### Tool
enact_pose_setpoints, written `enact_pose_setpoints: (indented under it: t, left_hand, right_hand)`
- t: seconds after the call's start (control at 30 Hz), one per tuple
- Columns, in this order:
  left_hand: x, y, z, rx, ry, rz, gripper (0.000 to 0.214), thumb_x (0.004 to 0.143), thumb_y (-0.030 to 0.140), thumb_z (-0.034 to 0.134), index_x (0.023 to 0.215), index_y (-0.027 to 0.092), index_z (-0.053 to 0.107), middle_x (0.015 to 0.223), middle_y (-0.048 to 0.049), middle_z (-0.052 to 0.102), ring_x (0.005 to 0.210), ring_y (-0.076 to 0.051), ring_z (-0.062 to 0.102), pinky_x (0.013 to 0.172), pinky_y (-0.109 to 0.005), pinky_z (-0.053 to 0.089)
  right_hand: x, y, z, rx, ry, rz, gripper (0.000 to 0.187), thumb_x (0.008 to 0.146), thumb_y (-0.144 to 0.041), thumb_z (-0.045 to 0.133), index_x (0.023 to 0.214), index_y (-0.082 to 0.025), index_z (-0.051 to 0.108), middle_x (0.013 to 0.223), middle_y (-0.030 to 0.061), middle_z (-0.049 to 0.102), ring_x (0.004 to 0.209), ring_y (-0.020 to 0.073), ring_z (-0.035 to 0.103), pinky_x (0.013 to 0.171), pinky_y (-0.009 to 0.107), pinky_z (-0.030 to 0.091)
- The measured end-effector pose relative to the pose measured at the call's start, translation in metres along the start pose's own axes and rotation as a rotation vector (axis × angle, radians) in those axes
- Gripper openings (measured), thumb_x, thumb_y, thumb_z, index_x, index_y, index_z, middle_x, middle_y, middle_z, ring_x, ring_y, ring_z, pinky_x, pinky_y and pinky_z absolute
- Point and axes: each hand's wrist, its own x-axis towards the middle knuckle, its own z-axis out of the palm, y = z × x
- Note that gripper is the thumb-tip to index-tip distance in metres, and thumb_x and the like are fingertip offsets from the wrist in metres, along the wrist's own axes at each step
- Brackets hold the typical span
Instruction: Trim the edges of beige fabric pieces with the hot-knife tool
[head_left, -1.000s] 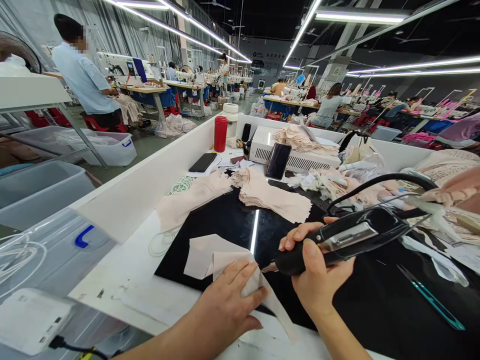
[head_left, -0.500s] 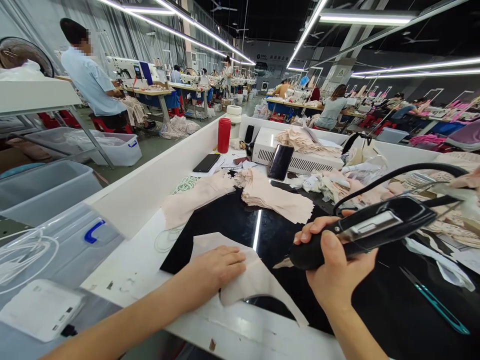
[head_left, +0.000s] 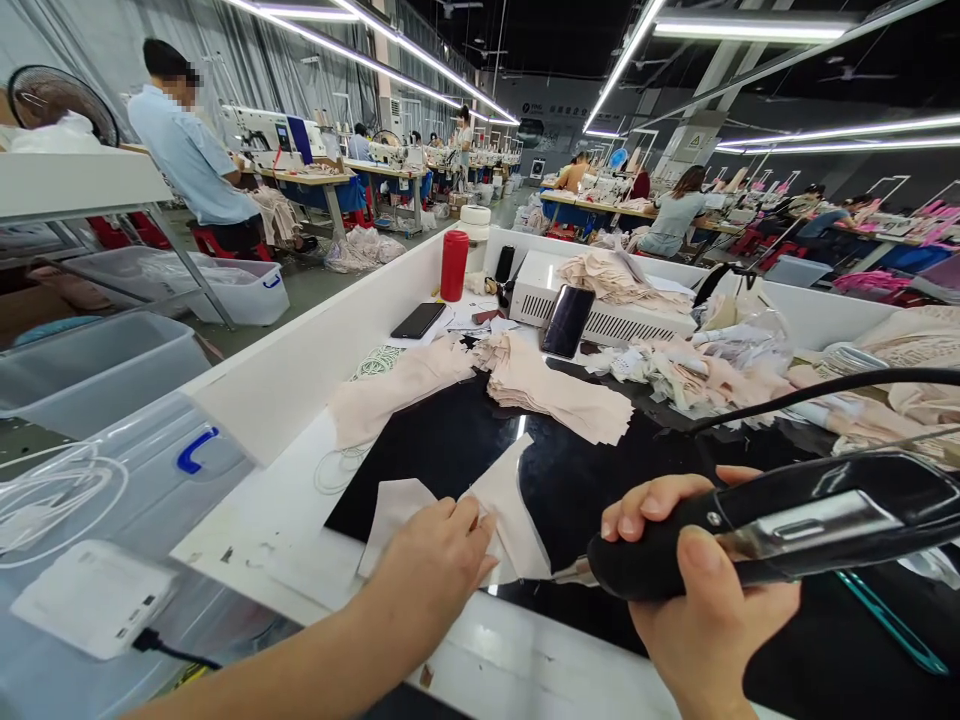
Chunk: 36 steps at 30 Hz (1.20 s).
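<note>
My left hand has its fingers closed on a pale pink fabric piece, which is folded over beneath them; the thumb is hidden. Another part of the pale cloth shows left of the fingers. My right hand is wrapped round a thick black corded hand tool. Its narrow metal tip points left and meets the lower right corner of the fabric, or lies just beside it. All of this is over a glossy black board. Teal thread snips lie partly hidden behind the tool.
Stacked fabric pieces and a second pile lie at the board's far edge. Behind stand a white vented box, a phone and a red bottle. Scraps crowd the right. A black cable crosses there.
My left hand has gone from lying flat on the fabric to curled fingers, and the fabric is turned and folded upward. My right hand has lowered the tool, its tip now at the fabric corner.
</note>
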Motion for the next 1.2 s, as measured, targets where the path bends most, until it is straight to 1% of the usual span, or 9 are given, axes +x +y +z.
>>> enact_pose_setpoints:
  t: [0.1, 0.37, 0.53, 0.67, 0.77, 0.83, 0.9, 1.07, 1.2]
  left_hand:
    - [-0.001, 0.0, -0.003, 0.002, -0.003, -0.005, 0.028, 0.103, 0.04, 0.063, 0.114, 0.015, 0.066, 0.093, -0.0035, 0.06, 0.078, -0.02, 0.058, 0.065, -0.034, 0.047]
    - [-0.007, 0.001, 0.002, 0.02, 0.155, 0.005, 0.028, 0.097, 0.039, 0.072, 0.108, 0.015, 0.064, 0.087, -0.0017, 0.059, 0.071, -0.018, 0.055, 0.06, -0.032, 0.041]
    - [-0.012, 0.006, 0.01, 0.034, 0.223, -0.053, 0.034, 0.105, 0.048, 0.059, 0.104, 0.014, 0.066, 0.082, -0.0036, 0.059, 0.068, -0.018, 0.054, 0.058, -0.031, 0.039]
    - [-0.011, 0.014, 0.006, 0.061, 0.402, -0.082, 0.033, 0.11, 0.033, 0.047, 0.093, 0.013, 0.066, 0.077, -0.0058, 0.057, 0.075, -0.021, 0.055, 0.071, -0.035, 0.048]
    - [-0.005, 0.022, 0.003, -0.019, 0.509, 0.125, 0.019, 0.106, 0.016, 0.05, 0.093, 0.013, 0.064, 0.086, -0.0066, 0.063, 0.084, -0.021, 0.06, 0.083, -0.035, 0.053]
    - [0.002, 0.025, 0.003, -0.111, 0.486, 0.343, 0.016, 0.104, 0.012, 0.053, 0.091, 0.014, 0.062, 0.089, -0.0055, 0.064, 0.085, -0.018, 0.062, 0.084, -0.03, 0.054]
    - [0.007, 0.025, 0.006, -0.169, 0.424, 0.479, 0.015, 0.104, 0.01, 0.053, 0.092, 0.014, 0.062, 0.092, -0.0059, 0.065, 0.088, -0.016, 0.063, 0.086, -0.027, 0.055]
    - [0.014, 0.016, 0.013, -0.229, 0.336, 0.507, 0.014, 0.102, 0.005, 0.052, 0.109, 0.009, 0.064, 0.101, -0.0085, 0.069, 0.099, -0.017, 0.067, 0.092, -0.026, 0.056]
    - [0.014, 0.008, 0.017, -0.26, 0.344, 0.49, 0.022, 0.103, 0.004, 0.047, 0.118, 0.008, 0.063, 0.111, -0.0091, 0.071, 0.106, -0.017, 0.067, 0.1, -0.027, 0.055]
  right_hand:
    - [-0.001, 0.002, -0.002, 0.002, -0.003, -0.01, 0.039, 0.079, -0.028, 0.081, 0.11, -0.024, 0.057, 0.071, -0.0048, 0.065, 0.052, 0.014, 0.059, 0.045, 0.028, 0.055]
    - [0.0, 0.009, -0.003, -0.015, 0.027, -0.011, 0.039, 0.078, -0.028, 0.081, 0.109, -0.025, 0.058, 0.072, -0.0046, 0.065, 0.052, 0.0144, 0.059, 0.046, 0.029, 0.055]
    - [-0.002, 0.012, -0.003, -0.012, 0.018, -0.006, 0.039, 0.079, -0.028, 0.08, 0.11, -0.025, 0.057, 0.072, -0.0045, 0.065, 0.053, 0.0146, 0.059, 0.047, 0.03, 0.054]
    - [-0.003, 0.011, -0.003, -0.022, 0.012, -0.002, 0.04, 0.08, -0.031, 0.081, 0.111, -0.026, 0.056, 0.073, -0.0047, 0.063, 0.053, 0.0146, 0.059, 0.047, 0.03, 0.054]
    - [-0.004, 0.01, -0.003, -0.027, 0.019, -0.002, 0.041, 0.079, -0.033, 0.082, 0.11, -0.026, 0.056, 0.072, -0.0051, 0.063, 0.052, 0.0146, 0.059, 0.046, 0.03, 0.054]
    - [-0.004, 0.01, -0.003, -0.027, 0.022, 0.004, 0.041, 0.079, -0.032, 0.082, 0.11, -0.026, 0.056, 0.072, -0.0052, 0.063, 0.052, 0.0147, 0.059, 0.046, 0.03, 0.054]
    - [-0.004, 0.01, -0.003, -0.022, 0.017, 0.008, 0.039, 0.079, -0.03, 0.081, 0.11, -0.026, 0.056, 0.072, -0.0052, 0.063, 0.053, 0.0147, 0.059, 0.047, 0.03, 0.054]
    - [-0.004, 0.012, -0.005, -0.007, -0.012, -0.005, 0.037, 0.082, -0.029, 0.078, 0.112, -0.026, 0.057, 0.074, -0.0051, 0.064, 0.054, 0.0142, 0.059, 0.048, 0.03, 0.054]
    - [-0.005, 0.012, -0.005, -0.001, -0.011, -0.004, 0.036, 0.082, -0.028, 0.078, 0.112, -0.026, 0.056, 0.074, -0.005, 0.064, 0.054, 0.0141, 0.06, 0.048, 0.029, 0.054]
